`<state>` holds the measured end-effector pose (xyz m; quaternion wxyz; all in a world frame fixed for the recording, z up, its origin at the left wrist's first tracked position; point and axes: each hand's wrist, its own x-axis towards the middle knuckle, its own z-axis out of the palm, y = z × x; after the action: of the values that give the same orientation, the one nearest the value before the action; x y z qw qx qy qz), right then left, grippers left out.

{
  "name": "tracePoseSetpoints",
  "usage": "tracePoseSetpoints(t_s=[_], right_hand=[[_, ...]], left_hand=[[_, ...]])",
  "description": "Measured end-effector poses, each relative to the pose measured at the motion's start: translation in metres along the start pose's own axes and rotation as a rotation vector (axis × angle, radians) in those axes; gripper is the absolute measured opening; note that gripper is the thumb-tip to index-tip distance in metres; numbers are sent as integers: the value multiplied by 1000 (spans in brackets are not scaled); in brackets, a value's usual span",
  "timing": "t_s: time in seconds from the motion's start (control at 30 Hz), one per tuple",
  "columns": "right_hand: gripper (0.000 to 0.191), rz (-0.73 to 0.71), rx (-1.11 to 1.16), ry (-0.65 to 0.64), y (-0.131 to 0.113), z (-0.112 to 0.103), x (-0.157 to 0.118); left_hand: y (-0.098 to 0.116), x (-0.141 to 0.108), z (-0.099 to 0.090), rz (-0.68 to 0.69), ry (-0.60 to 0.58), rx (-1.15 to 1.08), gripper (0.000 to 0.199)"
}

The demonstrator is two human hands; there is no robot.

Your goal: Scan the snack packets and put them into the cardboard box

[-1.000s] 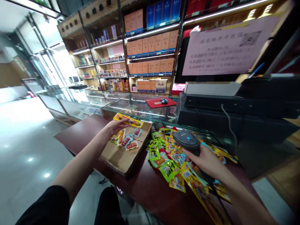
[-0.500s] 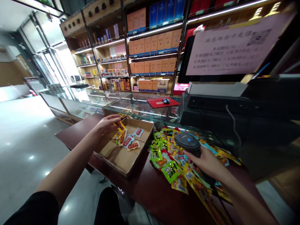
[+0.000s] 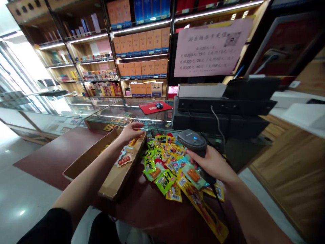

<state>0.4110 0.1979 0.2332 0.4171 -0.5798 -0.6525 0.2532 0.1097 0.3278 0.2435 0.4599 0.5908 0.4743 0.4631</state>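
My left hand (image 3: 132,131) hovers over the right side of a shallow cardboard box (image 3: 111,181). Its thumb and fingers are apart, and I see nothing held between them. Small snack packets lie in the box, among them a clear packet of reddish-brown balls (image 3: 125,160); my forearm hides part of the inside. On the right, my right hand (image 3: 209,162) grips a dark grey barcode scanner (image 3: 191,139) with a blue light on top. Beneath the scanner spreads a pile of packaged snacks: green packets (image 3: 165,181), a clear pack of orange sausages (image 3: 194,175) and a long yellow packet (image 3: 203,206).
Behind the pile stands a glass display counter (image 3: 106,119) with a red mouse pad (image 3: 149,107) and a computer mouse (image 3: 159,105). Black equipment (image 3: 200,118) and a pink notice (image 3: 210,51) are at the back right. The scanner's cable (image 3: 218,200) trails over the dark red table (image 3: 142,220).
My left hand has moved from the packets toward the box's right rim; the yellow packet at its fingers has left them. The view has turned right. The scanner stays in my right hand.
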Motion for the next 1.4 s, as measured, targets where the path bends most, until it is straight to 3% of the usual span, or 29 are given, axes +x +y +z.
tracePoseSetpoints(t_s=[0.2, 0.33, 0.47, 0.6, 0.7, 0.87, 1.03, 1.2, 1.4], right_hand=[[29, 131, 78, -51, -5, -14, 0], [28, 125, 111, -31, -11, -26, -2], [24, 124, 132, -18, -13, -33, -4], [22, 137, 106, -9, -17, -33, -5], [21, 132, 85, -10, -19, -33, -6], [23, 118, 71, -28, -16, -31, -6], [25, 85, 60, -56, -4, -20, -5], [25, 70, 15, -93, 5, -5, -1], [33, 1, -35, -102, 8, 10, 3]], left_hand=[[-25, 11, 86, 117, -195, 214, 32], [-48, 14, 125, 171, -303, 367, 28], [-60, 16, 145, 308, -377, 675, 32], [-64, 16, 155, 503, -419, 939, 40], [-65, 15, 159, 554, -421, 1068, 46], [-65, 10, 162, 482, -382, 1200, 42], [-67, 12, 147, 392, -363, 1080, 35], [-54, 14, 111, 136, -420, 717, 33], [-36, -9, 57, -100, -455, 122, 35]])
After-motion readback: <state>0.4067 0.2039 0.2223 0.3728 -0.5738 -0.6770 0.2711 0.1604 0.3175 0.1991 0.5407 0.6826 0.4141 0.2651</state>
